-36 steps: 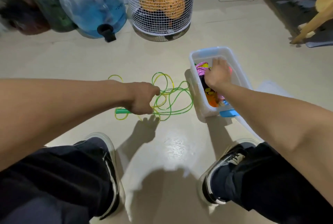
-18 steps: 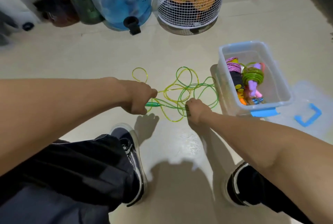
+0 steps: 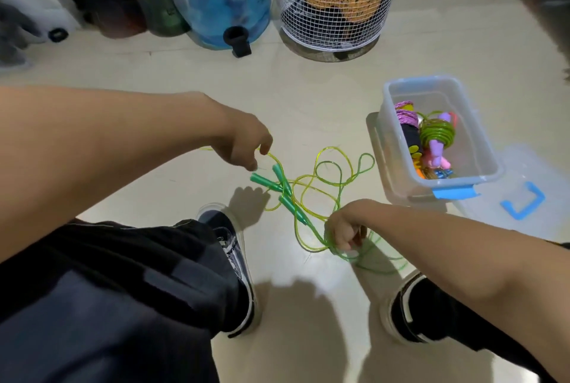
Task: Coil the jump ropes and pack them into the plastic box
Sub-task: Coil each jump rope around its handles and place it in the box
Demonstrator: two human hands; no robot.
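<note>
Fingers (image 3: 265,143) of the left hand (image 3: 243,143) curl down and pinch a yellow-green strand of the jump rope (image 3: 327,185), holding it just above the pale floor (image 3: 308,98). Below that hand, green handles (image 3: 277,180) lie crossed among the loose loops. Further right and nearer the person, the right hand (image 3: 344,233) is clenched around a gathered bunch of green loops, low over the floor between two dark shoes (image 3: 229,247). Right again stands the clear plastic box (image 3: 481,148) with its blue latch, open, already holding coiled ropes (image 3: 436,134), green and pink among them. Its lid (image 3: 524,200) lies flat on the floor just beside it. Along the back wall stand a blue water jug (image 3: 222,6) and a white wire basket (image 3: 336,12).
</note>
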